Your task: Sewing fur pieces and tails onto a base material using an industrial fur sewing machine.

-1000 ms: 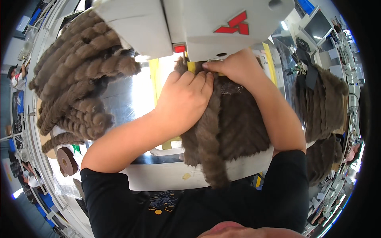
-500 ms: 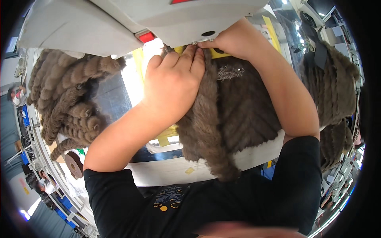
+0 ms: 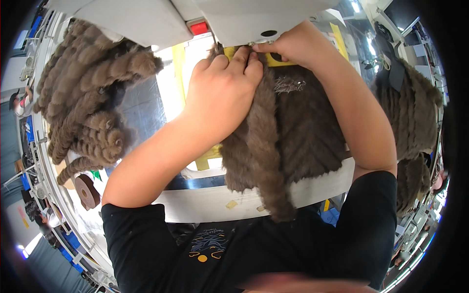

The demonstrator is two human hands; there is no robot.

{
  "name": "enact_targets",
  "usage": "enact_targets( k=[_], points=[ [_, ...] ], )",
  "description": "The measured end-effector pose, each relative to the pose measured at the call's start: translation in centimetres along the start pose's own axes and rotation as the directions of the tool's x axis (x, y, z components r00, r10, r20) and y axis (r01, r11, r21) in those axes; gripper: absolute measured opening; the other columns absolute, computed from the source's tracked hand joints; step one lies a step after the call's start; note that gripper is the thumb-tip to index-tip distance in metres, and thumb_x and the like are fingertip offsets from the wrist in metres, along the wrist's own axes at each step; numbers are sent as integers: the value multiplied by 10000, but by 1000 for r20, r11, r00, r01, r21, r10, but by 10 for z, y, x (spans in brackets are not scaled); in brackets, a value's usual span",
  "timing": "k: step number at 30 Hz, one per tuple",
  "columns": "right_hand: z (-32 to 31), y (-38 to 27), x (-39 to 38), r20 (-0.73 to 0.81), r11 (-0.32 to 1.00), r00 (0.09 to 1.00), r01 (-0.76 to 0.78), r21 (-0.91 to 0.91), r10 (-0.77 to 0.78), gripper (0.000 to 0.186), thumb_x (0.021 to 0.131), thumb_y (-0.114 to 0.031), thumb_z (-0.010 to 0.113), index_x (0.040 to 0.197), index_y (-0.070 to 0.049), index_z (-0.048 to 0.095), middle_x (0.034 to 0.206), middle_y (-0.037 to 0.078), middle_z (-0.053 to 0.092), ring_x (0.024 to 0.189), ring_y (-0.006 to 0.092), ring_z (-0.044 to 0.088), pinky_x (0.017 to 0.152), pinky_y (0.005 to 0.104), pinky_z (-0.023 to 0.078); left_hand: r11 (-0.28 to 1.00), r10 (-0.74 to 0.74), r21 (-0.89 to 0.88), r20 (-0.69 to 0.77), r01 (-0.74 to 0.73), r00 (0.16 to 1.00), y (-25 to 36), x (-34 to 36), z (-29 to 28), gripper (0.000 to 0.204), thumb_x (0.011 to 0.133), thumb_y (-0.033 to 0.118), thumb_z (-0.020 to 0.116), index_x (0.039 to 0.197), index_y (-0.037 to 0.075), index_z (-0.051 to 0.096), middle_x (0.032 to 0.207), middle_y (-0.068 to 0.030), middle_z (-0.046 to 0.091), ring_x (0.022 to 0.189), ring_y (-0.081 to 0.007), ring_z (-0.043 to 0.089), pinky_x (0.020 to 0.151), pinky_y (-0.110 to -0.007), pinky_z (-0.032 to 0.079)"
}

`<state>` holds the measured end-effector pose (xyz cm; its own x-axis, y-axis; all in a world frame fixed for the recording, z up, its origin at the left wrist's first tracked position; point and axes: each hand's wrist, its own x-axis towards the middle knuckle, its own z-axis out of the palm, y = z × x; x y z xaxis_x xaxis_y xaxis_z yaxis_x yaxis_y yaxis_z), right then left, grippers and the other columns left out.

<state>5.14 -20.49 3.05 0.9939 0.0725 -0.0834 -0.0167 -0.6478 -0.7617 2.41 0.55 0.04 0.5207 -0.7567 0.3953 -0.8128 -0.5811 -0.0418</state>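
Note:
A long strip of brown fur (image 3: 264, 132) lies over a wider brown fur piece (image 3: 308, 132), running from under a white machine head (image 3: 264, 19) down past the table's near edge. My left hand (image 3: 224, 88) presses on the strip's far end, its fingers bent and close together against the fur. On the other side, my right hand (image 3: 298, 46) reaches in beneath the machine head with its index finger pointing left, almost meeting the left fingertips. What the right fingers pinch is hidden by the hand and the machine. White stitching or print (image 3: 289, 85) shows on the wider piece.
Ribbed brown fur (image 3: 83, 73) is heaped at the left, beside a brown roll of tape (image 3: 87, 191). More fur (image 3: 413, 112) hangs at the right. Yellow tape (image 3: 338, 41) marks the tabletop. The pale table edge (image 3: 205, 205) runs close to my body.
The view has shifted a little, so the machine sits higher and further right. My left fingers look slightly more bent. Both hands stay at the fur by the machine head.

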Motion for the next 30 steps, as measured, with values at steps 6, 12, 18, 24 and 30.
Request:
enact_targets(
  k=[6, 12, 18, 24, 30],
  points=[
    [-2, -6, -3, 57, 997, 996, -69, 40, 66, 290, 826, -99, 824, 1056, 32, 708, 754, 65, 696, 537, 159, 636, 505, 320, 509, 999, -42, 13, 27, 42, 999, 2, -3, 1, 378, 870, 90, 613, 1241, 87, 684, 1350, -97, 721, 919, -230, 699, 773, -370, 534],
    [1, -12, -6, -20, 987, 991, -132, 89, 134, 235, 843, -123, 884, 974, 12, 743, 762, 20, 676, 542, 99, 548, 478, 279, 449, 997, -67, -25, 6, 67, 998, 5, -3, 4, 342, 871, 103, 620, 1210, 89, 665, 1349, -126, 714, 896, -247, 704, 773, -385, 556],
    [-2, -3, 1, 51, 987, 988, -148, 63, 145, 243, 851, -107, 824, 1027, 27, 723, 736, 66, 697, 533, 143, 600, 479, 309, 473, 994, -96, -37, 48, 98, 994, 7, -3, 2, 326, 866, 104, 624, 1190, 99, 657, 1334, -138, 715, 857, -262, 704, 753, -390, 564],
    [-6, -9, 5, 89, 980, 977, -188, -73, 194, 228, 879, -166, 818, 1005, 8, 742, 709, 65, 684, 518, 142, 584, 473, 304, 464, 988, -127, -76, 67, 132, 990, 7, -4, 1, 347, 856, 93, 623, 1202, 108, 645, 1340, -135, 716, 841, -271, 702, 744, -402, 563],
    [4, 25, -2, -160, 744, 775, 494, -450, -611, 190, 864, -147, 778, 996, -13, 752, 752, 138, 720, 687, 303, 697, 627, 398, 538, 986, -138, -93, 44, 141, 990, 10, -3, 4, 347, 854, 96, 620, 1200, 110, 639, 1344, -145, 718, 831, -275, 699, 732, -403, 561]
  ],
)
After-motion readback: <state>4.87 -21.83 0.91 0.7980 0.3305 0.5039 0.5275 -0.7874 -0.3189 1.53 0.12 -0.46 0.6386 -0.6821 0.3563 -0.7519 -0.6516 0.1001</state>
